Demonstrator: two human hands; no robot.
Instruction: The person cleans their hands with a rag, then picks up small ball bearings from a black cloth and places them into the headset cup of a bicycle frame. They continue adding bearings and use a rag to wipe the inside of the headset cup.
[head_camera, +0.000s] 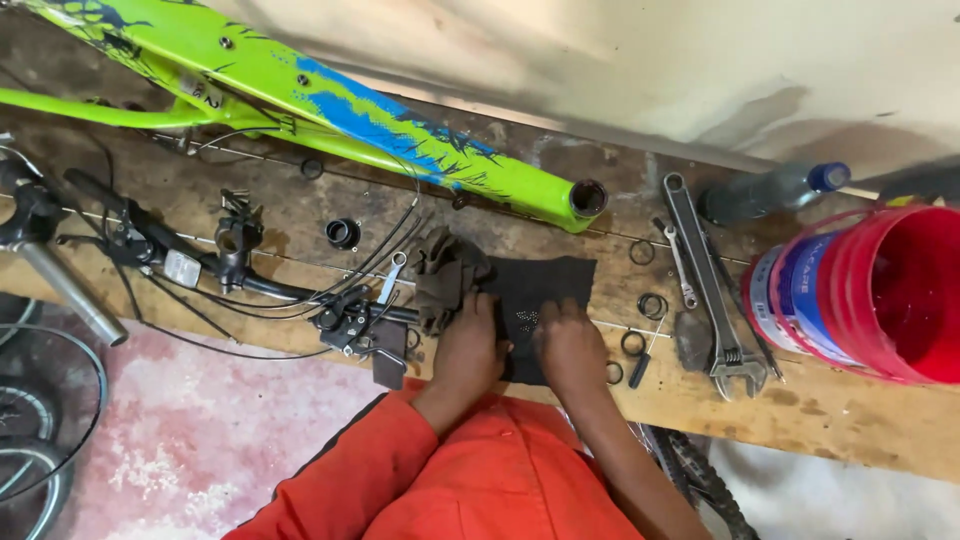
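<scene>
A dark cloth (545, 285) lies spread on the wooden workbench (820, 410), with a bunched brown rag (445, 270) at its left end. My left hand (468, 345) grips the bunched rag near its lower edge. My right hand (570, 345) presses flat on the dark cloth, fingers together; small pale specks show on the cloth by my fingertips. A black handlebar (150, 240) with brake levers and cables lies just left of my left hand.
A green and blue bicycle frame (330, 110) lies along the back. A large adjustable wrench (712, 290), smaller spanners, rubber rings (652, 305) and a black bearing cup (343, 233) lie scattered. A red bucket (880, 295) and a bottle (770, 190) stand right. Wheels sit on the floor at left.
</scene>
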